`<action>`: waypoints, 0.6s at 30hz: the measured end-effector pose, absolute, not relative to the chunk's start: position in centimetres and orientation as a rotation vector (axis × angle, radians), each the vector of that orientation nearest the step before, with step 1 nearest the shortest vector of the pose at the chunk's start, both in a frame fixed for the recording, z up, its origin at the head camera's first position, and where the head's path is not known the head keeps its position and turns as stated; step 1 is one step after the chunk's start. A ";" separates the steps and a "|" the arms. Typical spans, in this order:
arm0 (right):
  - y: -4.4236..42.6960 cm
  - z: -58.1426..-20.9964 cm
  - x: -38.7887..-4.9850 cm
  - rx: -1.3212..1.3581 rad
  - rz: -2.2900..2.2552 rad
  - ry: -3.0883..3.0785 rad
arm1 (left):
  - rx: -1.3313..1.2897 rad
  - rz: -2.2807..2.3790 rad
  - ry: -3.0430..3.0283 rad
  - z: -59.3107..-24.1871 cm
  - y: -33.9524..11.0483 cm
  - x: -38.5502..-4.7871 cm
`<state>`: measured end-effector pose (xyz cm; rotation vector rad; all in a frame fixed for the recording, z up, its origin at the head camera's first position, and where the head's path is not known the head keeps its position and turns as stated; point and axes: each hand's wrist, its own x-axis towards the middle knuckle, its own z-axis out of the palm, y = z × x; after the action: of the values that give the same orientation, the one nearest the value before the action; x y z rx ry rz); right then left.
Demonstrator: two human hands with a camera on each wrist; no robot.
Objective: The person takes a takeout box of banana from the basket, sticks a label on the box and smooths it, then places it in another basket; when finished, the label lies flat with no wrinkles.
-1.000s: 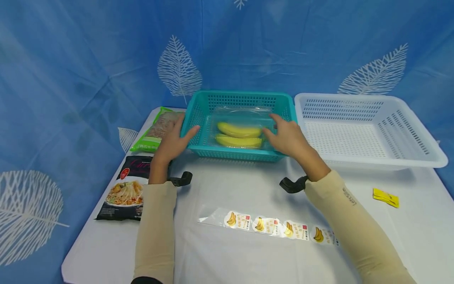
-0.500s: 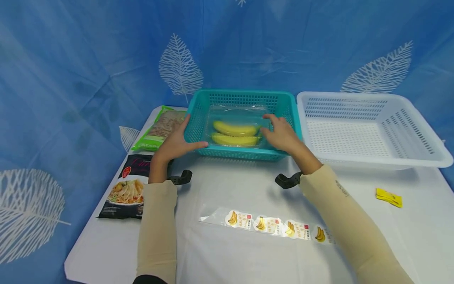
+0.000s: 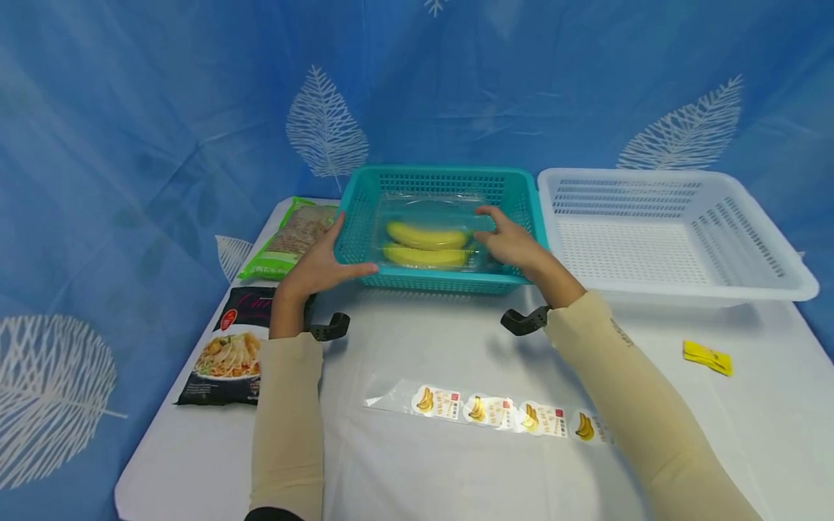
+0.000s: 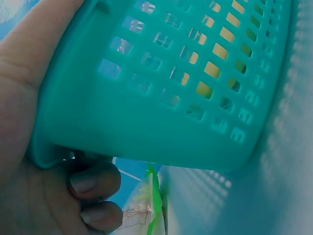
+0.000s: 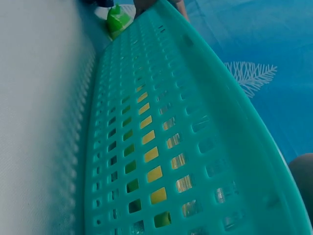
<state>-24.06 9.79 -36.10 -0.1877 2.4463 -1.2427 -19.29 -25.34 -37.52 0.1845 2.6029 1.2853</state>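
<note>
A teal perforated basket (image 3: pixel 430 278) stands at the back middle of the table. Inside it lies a clear plastic clamshell box (image 3: pixel 430 206) with two bananas (image 3: pixel 426 257) showing through. My left hand (image 3: pixel 319 268) grips the basket's front left corner, thumb along the front rim. In the left wrist view, the fingers (image 4: pixel 100 181) curl beneath that rim. Over the basket's right part, my right hand (image 3: pixel 515 242) reaches in, thumb and index finger spread at the right end of the clamshell box. Whether all its fingertips touch the box is hidden.
A white basket (image 3: pixel 677 293) stands to the right, close beside the teal one. At left lie a green bag (image 3: pixel 287 242) and a black noodle-picture bag (image 3: pixel 228 354). A strip of banana stickers (image 3: pixel 489 411) lies in front, and a yellow packet (image 3: pixel 707 357) at right.
My left hand has settled onto the basket's corner, its thumb now on the front rim. The clamshell box has shifted left inside the basket, with my right hand moving left along with it.
</note>
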 end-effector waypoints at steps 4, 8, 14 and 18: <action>9.8 -36.4 -24.0 -0.179 -1.288 2.404 | 0.178 1.287 2.594 -37.7 -25.3 -19.1; 10.1 -36.7 -24.0 -0.171 -1.305 2.397 | 0.189 1.296 2.587 -37.8 -25.0 -19.0; 10.1 -36.6 -24.1 -0.215 -1.493 2.428 | 0.184 1.302 2.590 -37.5 -25.2 -19.1; 10.5 -36.2 -23.6 -0.197 -1.648 2.523 | 0.193 1.298 2.590 -37.4 -25.2 -19.2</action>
<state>-23.64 10.50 -36.21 -0.1967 2.5225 -1.6485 -19.18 -25.20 -37.35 0.1934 2.5895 1.2984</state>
